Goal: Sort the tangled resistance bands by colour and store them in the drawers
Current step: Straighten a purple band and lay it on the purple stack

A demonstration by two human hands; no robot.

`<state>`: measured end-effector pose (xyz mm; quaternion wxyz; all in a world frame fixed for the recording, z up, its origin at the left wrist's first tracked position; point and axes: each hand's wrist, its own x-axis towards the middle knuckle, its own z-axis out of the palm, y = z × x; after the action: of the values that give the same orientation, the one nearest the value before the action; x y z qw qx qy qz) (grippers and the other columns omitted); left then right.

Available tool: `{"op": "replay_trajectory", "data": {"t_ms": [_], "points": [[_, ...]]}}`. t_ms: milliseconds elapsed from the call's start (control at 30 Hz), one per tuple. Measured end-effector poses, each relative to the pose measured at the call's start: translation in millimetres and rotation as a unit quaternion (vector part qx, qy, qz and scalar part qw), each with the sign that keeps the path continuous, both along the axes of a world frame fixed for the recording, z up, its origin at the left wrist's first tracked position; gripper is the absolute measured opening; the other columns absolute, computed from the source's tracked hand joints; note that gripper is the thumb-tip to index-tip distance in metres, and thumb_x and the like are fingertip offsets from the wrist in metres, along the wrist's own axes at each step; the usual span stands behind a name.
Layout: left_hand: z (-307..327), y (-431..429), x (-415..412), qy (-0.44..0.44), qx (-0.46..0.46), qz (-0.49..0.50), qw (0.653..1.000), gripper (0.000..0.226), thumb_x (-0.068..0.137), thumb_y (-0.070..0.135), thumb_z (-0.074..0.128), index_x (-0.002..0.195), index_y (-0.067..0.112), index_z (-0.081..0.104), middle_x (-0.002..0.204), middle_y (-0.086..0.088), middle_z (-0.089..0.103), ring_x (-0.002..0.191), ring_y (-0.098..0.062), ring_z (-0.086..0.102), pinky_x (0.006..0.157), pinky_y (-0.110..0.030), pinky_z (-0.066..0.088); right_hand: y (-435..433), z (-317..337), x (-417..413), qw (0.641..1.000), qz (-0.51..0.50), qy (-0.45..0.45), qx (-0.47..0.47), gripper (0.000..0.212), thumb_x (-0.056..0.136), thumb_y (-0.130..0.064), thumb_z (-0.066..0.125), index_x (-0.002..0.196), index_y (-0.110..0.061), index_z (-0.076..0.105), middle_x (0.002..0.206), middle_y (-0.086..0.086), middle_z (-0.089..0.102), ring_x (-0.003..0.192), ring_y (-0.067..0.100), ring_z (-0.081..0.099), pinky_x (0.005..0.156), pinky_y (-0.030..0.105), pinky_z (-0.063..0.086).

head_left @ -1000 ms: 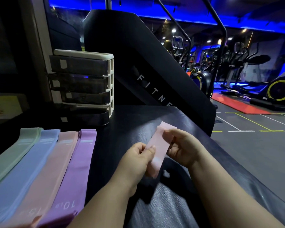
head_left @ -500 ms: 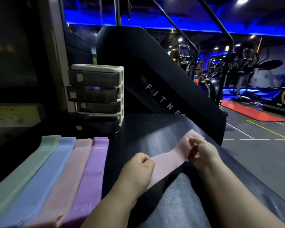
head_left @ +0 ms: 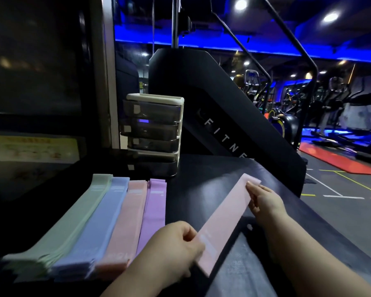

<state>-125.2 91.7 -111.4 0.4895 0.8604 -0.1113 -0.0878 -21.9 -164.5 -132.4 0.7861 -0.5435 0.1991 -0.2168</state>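
Note:
A light pink resistance band [head_left: 225, 217] is stretched flat between my hands above the black surface. My left hand [head_left: 171, 249] pinches its near end. At the far end, my right hand [head_left: 263, 200] pinches the other tip. To the left lie sorted stacks side by side: green bands [head_left: 77, 219], blue bands [head_left: 103, 219], peach-pink bands [head_left: 129, 217] and purple bands [head_left: 153, 209]. A small white drawer unit [head_left: 153, 133] with dark translucent drawers stands behind them; its lowest drawer sticks out a little.
The black padded surface [head_left: 212, 179] drops off on the right to the gym floor. A tall black machine panel [head_left: 223, 116] rises behind the drawers. A dark wall with a yellow sign [head_left: 32, 148] stands at the left.
My hands have moved apart and drawn the folded pink band out to its full length; the right hand went away from me, the left towards me. The view has shifted rightward.

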Motion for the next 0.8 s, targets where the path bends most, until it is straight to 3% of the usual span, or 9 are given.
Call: {"op": "replay_trajectory", "data": {"t_ms": [67,167,300,400,500,567,667,800], "points": [[4.9,8.4,-4.9,0.003,-0.015,0.003,1.000,0.017,0.087,0.031,0.063,0.082,0.015,0.062,0.060,0.007,0.062,0.046,-0.011,0.054,0.056,-0.026,0.048,9.5,3.2,4.4,1.000,0.006,0.006,-0.019,0.010,0.090,-0.010,0.066,0.081,-0.012,0.066,0.059,0.000,0.057,0.049,0.010,0.046,0.041,0.014,0.035],[8.3,24.1,-8.6,-0.007,-0.010,0.014,1.000,0.018,0.086,0.032,0.064,0.081,0.014,0.063,0.054,0.006,0.058,0.047,-0.013,0.052,0.056,-0.025,0.047,27.3,6.4,12.4,1.000,0.023,0.008,-0.008,0.006,0.090,-0.010,0.066,0.086,-0.013,0.067,0.057,-0.004,0.060,0.048,0.007,0.048,0.044,0.017,0.034],[13.5,47.4,-13.8,-0.005,-0.048,0.008,0.999,0.014,0.090,0.027,0.065,0.084,0.014,0.067,0.070,0.000,0.070,0.056,-0.008,0.061,0.064,-0.025,0.057,57.4,12.9,30.6,0.997,0.047,0.019,0.052,0.006,0.090,-0.003,0.065,0.088,-0.008,0.064,0.064,-0.001,0.064,0.050,0.004,0.059,0.049,0.016,0.046],[16.4,67.2,-16.3,-0.011,-0.059,0.017,0.998,0.013,0.092,0.019,0.065,0.080,0.015,0.068,0.066,0.005,0.068,0.047,0.003,0.057,0.054,-0.016,0.050,84.9,18.3,42.4,0.994,0.065,0.045,0.071,0.009,0.091,0.000,0.063,0.084,-0.004,0.062,0.073,0.003,0.062,0.057,0.007,0.060,0.049,0.015,0.049],[10.6,90.0,-9.7,-0.045,-0.033,0.052,0.997,0.006,0.086,0.028,0.071,0.081,0.026,0.070,0.070,0.009,0.070,0.057,-0.005,0.060,0.075,-0.034,0.056,110.6,25.7,57.2,0.990,0.086,0.077,0.082,0.008,0.090,0.002,0.062,0.086,-0.004,0.062,0.079,0.005,0.062,0.066,0.011,0.060,0.051,0.017,0.050],[9.7,102.5,-8.2,-0.058,-0.005,0.084,0.995,0.007,0.082,0.034,0.072,0.086,0.032,0.066,0.079,0.008,0.072,0.071,-0.007,0.067,0.077,-0.029,0.055,125.9,32.1,66.4,0.989,0.087,0.102,0.065,0.021,0.087,0.007,0.057,0.072,-0.008,0.053,0.069,0.005,0.050,0.057,0.010,0.048,0.039,0.016,0.039],[9.1,116.0,-7.7,-0.072,0.027,0.099,0.992,0.019,0.081,0.041,0.070,0.092,0.037,0.055,0.082,0.010,0.072,0.073,-0.005,0.067,0.072,-0.025,0.051,146.7,36.4,82.1,0.988,0.090,0.124,-0.005,0.034,0.084,0.011,0.045,0.058,-0.010,0.041,0.058,0.005,0.033,0.049,0.012,0.032,0.045,0.021,0.027],[6.9,131.1,-5.9,-0.070,0.042,0.088,0.993,0.016,0.082,0.037,0.069,0.084,0.031,0.054,0.072,0.013,0.070,0.057,-0.002,0.058,0.062,-0.023,0.046,171.8,37.4,89.7,0.986,0.121,0.113,0.013,0.030,0.092,0.004,0.046,0.063,-0.005,0.046,0.042,0.004,0.043,0.043,0.010,0.039,0.037,0.013,0.028]]}}
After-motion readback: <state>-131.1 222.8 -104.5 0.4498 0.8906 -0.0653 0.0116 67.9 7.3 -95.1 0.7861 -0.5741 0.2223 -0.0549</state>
